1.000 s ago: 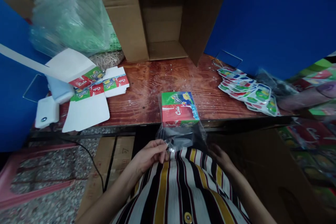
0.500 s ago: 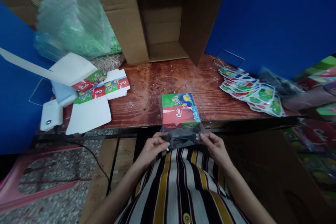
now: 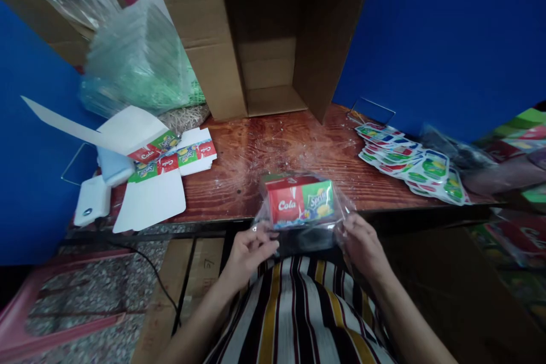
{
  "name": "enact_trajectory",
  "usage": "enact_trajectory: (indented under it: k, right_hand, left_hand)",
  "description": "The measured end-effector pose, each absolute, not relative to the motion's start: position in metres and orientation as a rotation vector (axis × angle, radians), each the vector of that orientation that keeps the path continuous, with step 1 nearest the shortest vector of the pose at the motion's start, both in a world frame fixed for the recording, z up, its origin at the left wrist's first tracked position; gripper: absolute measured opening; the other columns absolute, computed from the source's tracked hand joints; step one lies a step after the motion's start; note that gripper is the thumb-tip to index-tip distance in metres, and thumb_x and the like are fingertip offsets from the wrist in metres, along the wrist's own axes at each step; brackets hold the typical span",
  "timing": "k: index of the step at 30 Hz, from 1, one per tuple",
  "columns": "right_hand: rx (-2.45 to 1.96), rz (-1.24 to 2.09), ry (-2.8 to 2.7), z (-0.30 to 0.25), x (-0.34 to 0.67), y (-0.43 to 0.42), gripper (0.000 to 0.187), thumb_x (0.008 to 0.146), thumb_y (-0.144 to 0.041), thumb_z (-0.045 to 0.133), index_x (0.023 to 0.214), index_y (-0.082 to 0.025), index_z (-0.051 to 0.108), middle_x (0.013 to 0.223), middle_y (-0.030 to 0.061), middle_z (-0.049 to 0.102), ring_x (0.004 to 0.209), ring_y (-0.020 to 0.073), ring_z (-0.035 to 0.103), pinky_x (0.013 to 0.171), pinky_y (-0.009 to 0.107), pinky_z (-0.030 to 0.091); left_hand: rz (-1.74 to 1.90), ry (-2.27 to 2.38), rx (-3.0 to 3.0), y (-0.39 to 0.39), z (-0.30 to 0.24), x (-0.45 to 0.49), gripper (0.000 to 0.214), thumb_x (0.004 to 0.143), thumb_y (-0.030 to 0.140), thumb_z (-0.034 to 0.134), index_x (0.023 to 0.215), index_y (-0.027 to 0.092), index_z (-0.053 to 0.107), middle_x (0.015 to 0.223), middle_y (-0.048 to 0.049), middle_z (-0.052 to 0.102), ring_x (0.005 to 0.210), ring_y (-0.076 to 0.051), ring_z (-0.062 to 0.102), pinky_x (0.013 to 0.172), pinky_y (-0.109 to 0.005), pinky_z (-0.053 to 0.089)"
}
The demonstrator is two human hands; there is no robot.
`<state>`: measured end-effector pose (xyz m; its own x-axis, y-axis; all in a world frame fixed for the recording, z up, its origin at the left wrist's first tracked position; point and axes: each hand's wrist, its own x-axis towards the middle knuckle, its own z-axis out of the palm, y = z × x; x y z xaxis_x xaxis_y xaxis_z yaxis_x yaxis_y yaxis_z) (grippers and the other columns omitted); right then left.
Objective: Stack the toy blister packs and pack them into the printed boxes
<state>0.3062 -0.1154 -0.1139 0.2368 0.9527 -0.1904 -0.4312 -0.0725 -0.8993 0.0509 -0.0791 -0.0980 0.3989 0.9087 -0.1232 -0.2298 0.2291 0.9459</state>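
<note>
A small red and green printed box (image 3: 302,205), marked Cola and Sprite, sits inside a clear plastic bag (image 3: 342,207) at the table's front edge. My left hand (image 3: 251,250) pinches the bag's near left corner between thumb and fingers. On the right side, my right hand (image 3: 362,242) has its fingers closed on the bag's other corner. The near end of the bag hangs loose between both hands, past the table edge. The box is tilted, one long side facing me.
Unfolded printed cartons (image 3: 156,199) lie at the left beside a white device (image 3: 91,200). A spread pile of printed labels (image 3: 409,159) is at the right. Behind stands an open cardboard box (image 3: 226,68), with a bag of green shredded filler (image 3: 140,62) to its left.
The bagged box has tipped, so its Cola and Sprite side now faces me instead of its top. Both hands keep hold of the bag, and the right hand has moved slightly outward.
</note>
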Motion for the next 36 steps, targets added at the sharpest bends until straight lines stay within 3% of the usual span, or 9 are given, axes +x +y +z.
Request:
enact_trajectory:
  k: [6,10,12,15,21,24,28,32,36]
  right_hand:
    - [-1.083,1.274,-0.792,-0.076,0.308,-0.056,0.027,0.079,-0.042,0.066,0.075,-0.023,0.047,0.076,-0.0006,0.059,0.069,0.0151,0.059,0.069,0.030,0.049]
    - [-1.158,1.137,-0.987,-0.089,0.312,-0.027,0.030,0.081,-0.048,0.063,0.077,-0.023,0.047,0.073,-0.0022,0.052,0.067,0.0132,0.053,0.068,0.027,0.045]
    - [-1.241,0.944,-1.128,-0.100,0.315,-0.019,0.031,0.083,-0.051,0.061,0.077,-0.022,0.049,0.074,-0.0016,0.049,0.069,0.0128,0.049,0.070,0.025,0.042]
    - [-1.293,0.721,-1.252,-0.116,0.317,-0.007,0.032,0.086,-0.052,0.055,0.079,-0.021,0.050,0.076,-0.0016,0.046,0.072,0.0129,0.044,0.072,0.025,0.038]
    - [-1.240,0.781,-1.197,-0.122,0.317,0.024,0.034,0.087,-0.054,0.053,0.079,-0.022,0.046,0.071,-0.0041,0.040,0.064,0.0110,0.039,0.063,0.022,0.035]
    - [-1.195,0.886,-1.219,-0.118,0.320,0.037,0.035,0.085,-0.055,0.055,0.080,-0.021,0.048,0.071,-0.0034,0.043,0.067,0.0120,0.043,0.065,0.023,0.039]
    - [-1.172,0.893,-1.219,-0.119,0.320,0.046,0.035,0.081,-0.056,0.059,0.087,-0.021,0.053,0.078,-0.0007,0.054,0.082,0.0161,0.052,0.077,0.027,0.044]
    - [-1.236,0.731,-1.130,-0.125,0.309,0.036,0.033,0.083,-0.053,0.054,0.091,-0.022,0.052,0.089,0.0009,0.056,0.085,0.0165,0.053,0.081,0.029,0.043]
    - [-1.369,0.564,-1.054,-0.130,0.297,0.020,0.034,0.090,-0.053,0.042,0.081,-0.021,0.051,0.077,-0.0007,0.052,0.075,0.0154,0.051,0.073,0.028,0.042]
  left_hand:
    - [1.080,0.777,0.724,-0.029,-0.069,0.067,0.024,0.071,0.030,0.075,0.067,0.016,0.056,0.096,-0.0073,0.071,0.086,-0.021,0.067,0.060,-0.024,0.046]
    - [1.060,0.829,0.843,0.000,-0.081,0.062,0.026,0.072,0.033,0.075,0.068,0.015,0.057,0.093,-0.0071,0.071,0.067,-0.014,0.064,0.053,-0.022,0.041]
    - [1.088,0.937,1.044,0.010,-0.090,0.054,0.025,0.074,0.036,0.073,0.069,0.015,0.061,0.083,-0.0060,0.070,0.062,-0.013,0.060,0.056,-0.023,0.043]
    - [1.215,1.079,1.310,0.026,-0.103,0.048,0.023,0.075,0.037,0.073,0.068,0.016,0.065,0.080,-0.0040,0.066,0.079,-0.017,0.059,0.078,-0.028,0.046]
    - [1.206,0.936,1.264,0.056,-0.113,0.062,0.024,0.077,0.040,0.069,0.080,0.016,0.067,0.095,-0.0044,0.064,0.102,-0.020,0.055,0.098,-0.031,0.038]
    - [1.152,0.848,1.158,0.067,-0.113,0.066,0.032,0.074,0.038,0.072,0.097,0.017,0.065,0.103,-0.0050,0.065,0.102,-0.019,0.057,0.096,-0.028,0.040]
    - [1.102,0.878,1.123,0.075,-0.109,0.063,0.039,0.063,0.036,0.081,0.086,0.017,0.056,0.082,0.0002,0.064,0.078,-0.013,0.059,0.076,-0.022,0.046]
    - [1.009,0.864,1.154,0.067,-0.106,0.061,0.064,0.053,0.028,0.087,0.107,0.022,0.054,0.112,-0.0046,0.064,0.103,-0.020,0.060,0.085,-0.026,0.048]
    - [0.904,0.982,1.079,0.065,-0.111,0.059,0.064,0.046,0.033,0.090,0.100,0.020,0.058,0.105,-0.0045,0.068,0.100,-0.025,0.063,0.083,-0.031,0.052]
